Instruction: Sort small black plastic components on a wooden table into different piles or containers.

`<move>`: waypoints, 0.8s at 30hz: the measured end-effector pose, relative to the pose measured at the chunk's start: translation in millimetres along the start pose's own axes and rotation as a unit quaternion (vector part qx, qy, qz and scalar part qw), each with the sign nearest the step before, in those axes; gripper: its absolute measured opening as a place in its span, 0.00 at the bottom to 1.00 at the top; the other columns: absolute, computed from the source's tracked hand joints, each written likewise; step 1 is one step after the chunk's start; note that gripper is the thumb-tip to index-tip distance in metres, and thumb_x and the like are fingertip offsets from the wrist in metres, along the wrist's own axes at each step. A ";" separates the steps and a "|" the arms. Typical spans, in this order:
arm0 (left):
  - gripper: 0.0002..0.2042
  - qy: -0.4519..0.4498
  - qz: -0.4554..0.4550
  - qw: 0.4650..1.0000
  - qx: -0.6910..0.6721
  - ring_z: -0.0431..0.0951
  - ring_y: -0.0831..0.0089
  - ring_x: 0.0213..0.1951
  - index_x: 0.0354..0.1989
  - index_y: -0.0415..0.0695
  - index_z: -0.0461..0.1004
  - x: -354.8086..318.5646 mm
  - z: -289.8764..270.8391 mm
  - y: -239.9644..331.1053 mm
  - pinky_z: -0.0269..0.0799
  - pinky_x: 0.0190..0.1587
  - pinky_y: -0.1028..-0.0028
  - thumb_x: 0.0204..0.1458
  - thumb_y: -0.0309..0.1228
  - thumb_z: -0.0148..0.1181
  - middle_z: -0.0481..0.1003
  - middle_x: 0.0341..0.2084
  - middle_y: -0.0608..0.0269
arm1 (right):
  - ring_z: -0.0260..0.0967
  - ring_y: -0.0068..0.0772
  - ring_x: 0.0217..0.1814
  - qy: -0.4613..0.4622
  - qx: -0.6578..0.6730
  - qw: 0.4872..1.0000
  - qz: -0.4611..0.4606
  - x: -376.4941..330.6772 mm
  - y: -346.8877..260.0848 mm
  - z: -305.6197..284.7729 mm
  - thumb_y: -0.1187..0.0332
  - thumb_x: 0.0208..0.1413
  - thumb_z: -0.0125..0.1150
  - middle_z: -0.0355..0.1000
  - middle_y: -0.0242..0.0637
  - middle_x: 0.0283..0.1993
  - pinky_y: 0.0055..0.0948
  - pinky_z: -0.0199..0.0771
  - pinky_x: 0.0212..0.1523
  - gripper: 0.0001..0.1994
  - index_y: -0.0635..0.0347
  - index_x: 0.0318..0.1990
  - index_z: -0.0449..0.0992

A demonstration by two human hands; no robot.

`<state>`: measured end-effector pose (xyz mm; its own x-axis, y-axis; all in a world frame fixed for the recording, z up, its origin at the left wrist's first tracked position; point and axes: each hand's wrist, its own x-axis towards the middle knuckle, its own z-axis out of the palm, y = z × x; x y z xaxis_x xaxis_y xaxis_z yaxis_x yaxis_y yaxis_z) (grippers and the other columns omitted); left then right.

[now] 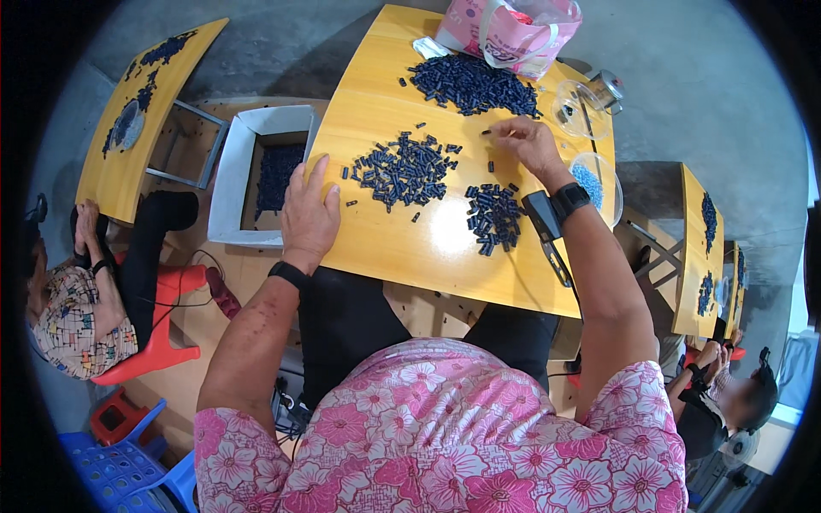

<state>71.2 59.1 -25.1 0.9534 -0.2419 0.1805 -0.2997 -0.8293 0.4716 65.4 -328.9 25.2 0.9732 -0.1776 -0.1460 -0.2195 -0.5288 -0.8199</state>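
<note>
My left hand (310, 214) lies open at the left edge of the yellow table, beside a white box and touching the tabletop. My right hand (532, 145) is over the right part of the table. A small black cylindrical piece (487, 132) shows at its pinched fingertips. Just below it, another black piece (491, 166) stands apart. Between my hands lies a loose heap of black pieces (406, 171). A smaller heap of black pieces (494, 218) sits nearer me on the right. The largest heap of black pieces (469, 84) is at the far side.
The white box (227, 184) on the left holds many dark pieces. At right are a tub of blue bits (587, 184), a clear bowl (571, 120), a metal cup (606, 89) and a black tool (547, 231). A pink bag (534, 38) stands behind. People sit at tables on both sides.
</note>
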 end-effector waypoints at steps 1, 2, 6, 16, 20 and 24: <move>0.26 0.000 0.001 1.000 -0.002 0.65 0.48 0.62 0.67 0.54 0.61 0.4 0.1 1.3 0.63 0.62 0.58 0.58 0.36 0.54 0.61 0.62 0.45 | 0.70 0.21 0.40 0.058 -0.027 0.998 -0.022 4.6 -0.8 1.0 0.80 0.50 0.65 0.73 0.29 0.40 0.23 0.73 0.44 0.14 0.60 0.46 0.82; 0.26 0.001 0.002 1.000 -0.003 0.65 0.48 0.62 0.66 0.53 0.62 0.6 0.2 3.1 0.63 0.62 0.58 0.58 0.36 0.54 0.61 0.62 0.46 | 0.68 0.21 0.39 0.088 -0.053 0.993 -0.057 13.2 8.6 2.6 0.79 0.50 0.65 0.70 0.28 0.39 0.23 0.72 0.42 0.16 0.58 0.48 0.81; 0.25 0.005 0.005 1.000 0.005 0.65 0.48 0.61 0.66 0.53 0.62 -1.6 -1.3 0.0 0.64 0.61 0.58 0.59 0.35 0.54 0.62 0.62 0.46 | 0.68 0.22 0.38 0.107 -0.065 0.990 -0.070 31.7 3.8 14.8 0.76 0.51 0.65 0.68 0.28 0.36 0.23 0.71 0.41 0.15 0.56 0.48 0.82; 0.26 0.012 0.028 1.000 0.004 0.65 0.47 0.61 0.67 0.53 0.61 -1.3 -0.3 -2.2 0.64 0.61 0.58 0.58 0.34 0.54 0.61 0.62 0.44 | 0.75 0.38 0.37 0.124 -0.140 0.977 -0.099 40.7 10.2 17.6 0.71 0.49 0.65 0.73 0.39 0.37 0.32 0.76 0.43 0.09 0.54 0.39 0.84; 0.26 0.007 0.021 1.000 0.007 0.64 0.47 0.62 0.67 0.53 0.61 -0.7 -1.4 -1.5 0.64 0.61 0.58 0.59 0.35 0.54 0.61 0.62 0.44 | 0.75 0.38 0.37 0.137 -0.143 0.973 -0.114 37.4 10.0 14.8 0.71 0.50 0.65 0.74 0.39 0.36 0.31 0.76 0.43 0.08 0.55 0.38 0.84; 0.26 0.001 0.012 1.000 0.009 0.64 0.48 0.62 0.67 0.54 0.61 -0.3 -2.5 2.5 0.64 0.61 0.58 0.59 0.35 0.54 0.61 0.62 0.45 | 0.74 0.38 0.37 0.163 -0.163 0.969 -0.091 34.5 14.7 8.3 0.71 0.50 0.66 0.74 0.38 0.35 0.32 0.76 0.43 0.07 0.54 0.37 0.84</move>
<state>70.1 58.4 -21.9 0.9460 -0.2598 0.1938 -0.3211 -0.8325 0.4514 96.3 -335.9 3.6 0.9363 -0.2815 0.2102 -0.1086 -0.8009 -0.5888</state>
